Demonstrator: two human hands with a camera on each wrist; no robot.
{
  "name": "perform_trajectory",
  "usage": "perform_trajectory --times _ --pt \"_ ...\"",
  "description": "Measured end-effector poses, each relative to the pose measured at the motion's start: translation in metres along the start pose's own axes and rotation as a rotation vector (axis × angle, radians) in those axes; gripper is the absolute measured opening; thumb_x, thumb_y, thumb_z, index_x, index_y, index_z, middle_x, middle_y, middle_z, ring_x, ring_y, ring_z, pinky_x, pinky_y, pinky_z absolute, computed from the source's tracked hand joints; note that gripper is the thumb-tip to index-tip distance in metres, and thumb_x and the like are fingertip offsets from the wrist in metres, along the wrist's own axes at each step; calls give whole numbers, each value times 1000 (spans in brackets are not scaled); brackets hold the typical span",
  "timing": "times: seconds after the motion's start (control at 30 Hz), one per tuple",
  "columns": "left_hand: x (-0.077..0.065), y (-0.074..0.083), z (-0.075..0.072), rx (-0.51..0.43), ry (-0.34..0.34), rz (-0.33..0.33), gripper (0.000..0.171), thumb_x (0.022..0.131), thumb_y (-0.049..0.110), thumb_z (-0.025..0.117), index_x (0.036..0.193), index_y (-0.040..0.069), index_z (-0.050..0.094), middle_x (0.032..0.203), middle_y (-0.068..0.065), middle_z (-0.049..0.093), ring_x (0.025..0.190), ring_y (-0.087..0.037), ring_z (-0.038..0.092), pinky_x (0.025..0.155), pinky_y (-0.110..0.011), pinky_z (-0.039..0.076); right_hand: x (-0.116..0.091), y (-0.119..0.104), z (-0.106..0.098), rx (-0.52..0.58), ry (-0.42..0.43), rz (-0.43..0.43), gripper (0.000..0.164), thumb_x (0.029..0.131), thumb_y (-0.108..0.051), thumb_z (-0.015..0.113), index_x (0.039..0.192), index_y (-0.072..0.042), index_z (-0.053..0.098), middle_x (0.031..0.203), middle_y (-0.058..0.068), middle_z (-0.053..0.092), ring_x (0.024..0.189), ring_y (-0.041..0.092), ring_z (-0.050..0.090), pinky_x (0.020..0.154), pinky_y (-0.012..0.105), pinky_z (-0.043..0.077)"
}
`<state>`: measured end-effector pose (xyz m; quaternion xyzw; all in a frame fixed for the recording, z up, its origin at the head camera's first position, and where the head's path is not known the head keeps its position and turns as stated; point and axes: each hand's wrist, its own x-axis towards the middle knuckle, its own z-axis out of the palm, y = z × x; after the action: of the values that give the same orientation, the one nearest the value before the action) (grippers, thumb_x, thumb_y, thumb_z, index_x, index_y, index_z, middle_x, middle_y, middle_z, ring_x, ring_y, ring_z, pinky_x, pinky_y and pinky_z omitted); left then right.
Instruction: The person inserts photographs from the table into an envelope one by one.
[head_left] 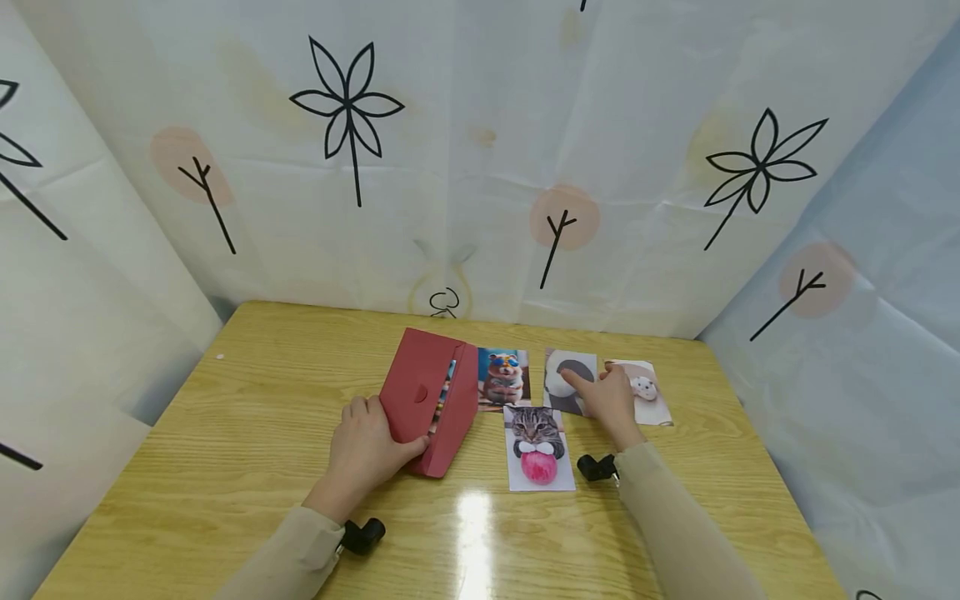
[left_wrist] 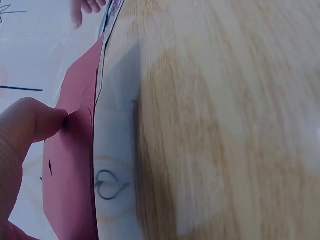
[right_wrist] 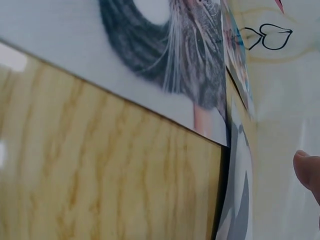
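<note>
Left hand grips the red envelope, thumb on its front near the lower corner, the other fingers at the left edge; the envelope lies slanted over the table, left of the loose cards, with colourful contents showing in its opening; right hand is over the grey-and-white card, thumb and fingers apart; contact with that card cannot be told; the hamster card lies just beside the envelope; the cat card lies nearer the person; the white-animal card lies partly behind the right hand.
</note>
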<state>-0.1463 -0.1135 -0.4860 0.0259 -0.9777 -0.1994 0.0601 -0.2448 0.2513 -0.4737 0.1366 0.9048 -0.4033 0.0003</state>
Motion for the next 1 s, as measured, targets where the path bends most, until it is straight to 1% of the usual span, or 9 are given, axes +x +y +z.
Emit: perform_trajectory --times 0.2,0.4,0.5,0.73,1.0 --pt "1 1 -1 -5 -2 2 94 66 67 73 113 -11 50 100 -19 48 90 -31 47 68 -46 48 4 4 5 -70 -12 -15 107 79 -57 72 146 10 22 133 32 43 121 46 44 98 54 38" --pt "2 0 -1 -7 -4 3 94 66 67 73 114 -10 49 101 -19 48 90 -31 46 70 -45 48 8 6 9 -179 12 -44 98 79 -42 77 138 17 27 129 38 41 120 52 39 100 58 31" --pt "2 0 0 -10 -6 2 94 66 67 73 114 -10 49 100 -18 48 90 -31 46 70 -45 47 8 5 10 -211 14 -53 93 79 -39 78 134 18 29 126 38 41 118 53 38 99 58 30" --pt "3 -1 0 -6 -5 7 94 66 66 74 114 -10 49 100 -18 48 91 -31 46 70 -45 47 8 3 9 -232 3 -38 87 79 -37 77 129 19 34 121 38 44 116 53 38 98 58 30" --pt "1 -1 -1 -11 -12 4 94 66 66 74 115 -11 49 100 -18 48 91 -31 46 71 -45 47 7 5 11 -202 -7 -23 86 79 -36 78 131 18 36 123 38 42 118 51 37 101 57 28"
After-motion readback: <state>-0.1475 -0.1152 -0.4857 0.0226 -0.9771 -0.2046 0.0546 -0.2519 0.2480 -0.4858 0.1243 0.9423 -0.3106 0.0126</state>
